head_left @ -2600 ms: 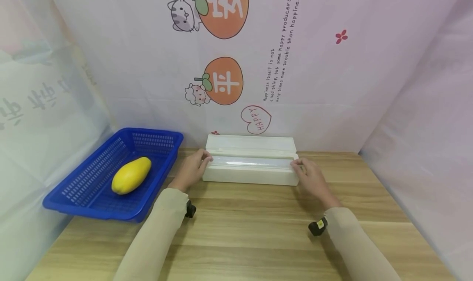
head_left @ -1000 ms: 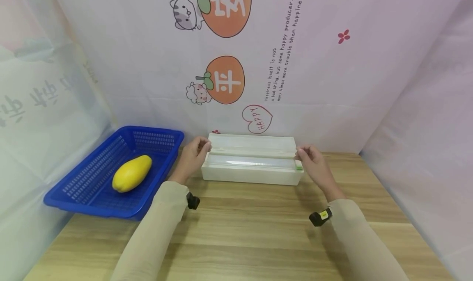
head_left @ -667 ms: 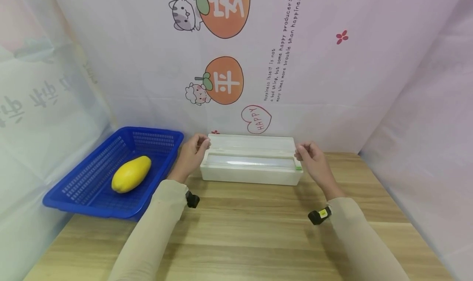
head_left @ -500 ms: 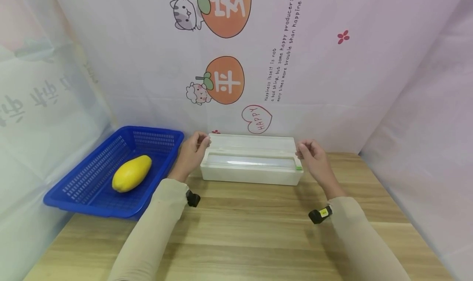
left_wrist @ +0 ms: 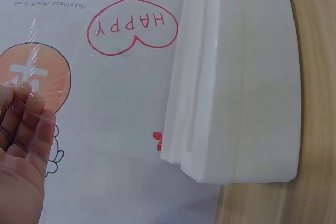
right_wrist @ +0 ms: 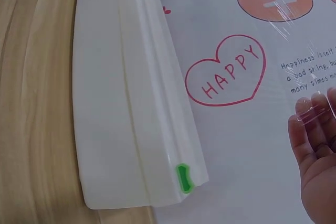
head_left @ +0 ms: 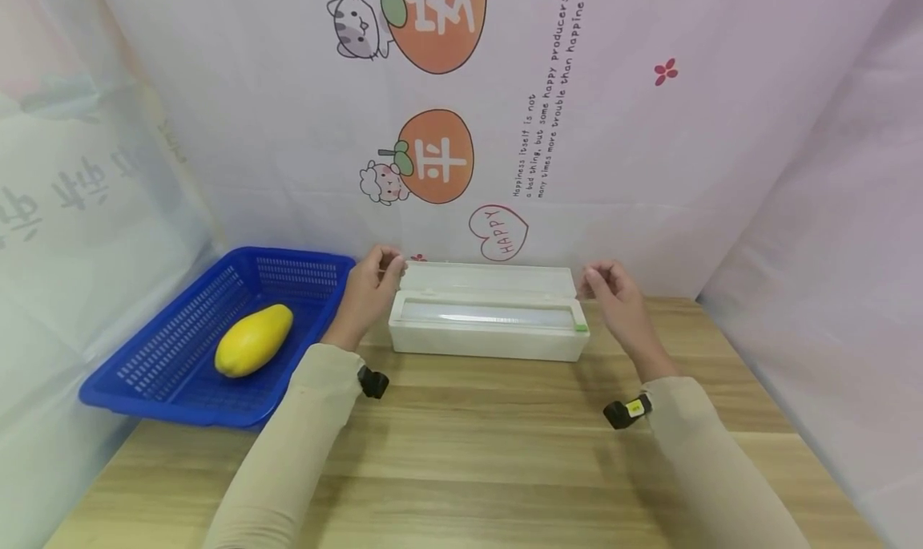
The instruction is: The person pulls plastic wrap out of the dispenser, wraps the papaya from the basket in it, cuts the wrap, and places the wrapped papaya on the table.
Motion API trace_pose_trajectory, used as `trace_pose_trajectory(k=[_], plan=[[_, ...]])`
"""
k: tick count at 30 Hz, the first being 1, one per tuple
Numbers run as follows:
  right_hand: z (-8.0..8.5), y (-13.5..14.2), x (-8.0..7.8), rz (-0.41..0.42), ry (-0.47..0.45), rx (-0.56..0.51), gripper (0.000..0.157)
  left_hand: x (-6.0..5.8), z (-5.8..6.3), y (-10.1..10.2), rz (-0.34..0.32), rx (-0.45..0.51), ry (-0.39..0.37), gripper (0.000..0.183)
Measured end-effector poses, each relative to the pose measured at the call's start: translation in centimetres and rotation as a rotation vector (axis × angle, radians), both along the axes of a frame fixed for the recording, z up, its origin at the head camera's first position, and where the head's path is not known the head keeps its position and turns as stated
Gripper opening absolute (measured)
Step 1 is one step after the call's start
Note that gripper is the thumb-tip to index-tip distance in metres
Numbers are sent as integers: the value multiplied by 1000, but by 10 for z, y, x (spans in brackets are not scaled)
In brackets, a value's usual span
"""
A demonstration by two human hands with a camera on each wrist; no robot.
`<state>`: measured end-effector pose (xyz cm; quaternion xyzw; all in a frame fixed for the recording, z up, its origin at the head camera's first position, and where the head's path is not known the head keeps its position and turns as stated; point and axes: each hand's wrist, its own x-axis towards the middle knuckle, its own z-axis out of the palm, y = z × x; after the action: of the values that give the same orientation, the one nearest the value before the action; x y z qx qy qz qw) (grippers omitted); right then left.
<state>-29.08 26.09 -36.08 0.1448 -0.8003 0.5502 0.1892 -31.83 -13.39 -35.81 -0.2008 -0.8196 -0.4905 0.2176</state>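
Observation:
A white cling film box (head_left: 489, 345) stands on the table by the back wall, its lid (head_left: 489, 278) tipped back. Inside it lies a shiny roll of film (head_left: 483, 315). My left hand (head_left: 369, 296) is raised beside the box's left end and pinches the clear cling film (left_wrist: 34, 40) between thumb and fingers. At the other end, my right hand (head_left: 622, 307) is held at similar height and pinches the film (right_wrist: 283, 22), which wrinkles across its fingertips. The stretched sheet shows only as glints and creases. A green slider (right_wrist: 184, 178) sits at the box's right corner.
To the left, a blue plastic basket (head_left: 173, 412) holds a yellow oval fruit (head_left: 254, 341). A printed white cloth (head_left: 613, 148) hangs close behind the box. Wood-grain table (head_left: 505, 453) extends in front of it.
Both hands have risen from the box's front edge, up and back past the lid, drawing film out. The green slider, earlier behind my right hand, now shows. Basket and fruit stay put.

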Motion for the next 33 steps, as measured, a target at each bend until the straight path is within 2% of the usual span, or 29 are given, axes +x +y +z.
trace_pose_trajectory(k=[7,12,17,19,25,29,33], plan=[[12,1,0,10,36,1,30,1,12,1,6,7,44,29],[18,1,0,-2,44,3,32,2,21,2,25,-1,57,23],[23,1,-1,-2,77,3,28,5,31,3,13,1,73,21],[31,-1,5,7,87,7,26,6,34,3,6,3,83,21],[35,2,3,2,85,9,24,10,43,3,10,-3,80,23],[38,3,2,-2,120,14,24,12,48,3,19,7,59,25],[45,2,5,-2,144,10,24,13,54,3,6,16,72,25]])
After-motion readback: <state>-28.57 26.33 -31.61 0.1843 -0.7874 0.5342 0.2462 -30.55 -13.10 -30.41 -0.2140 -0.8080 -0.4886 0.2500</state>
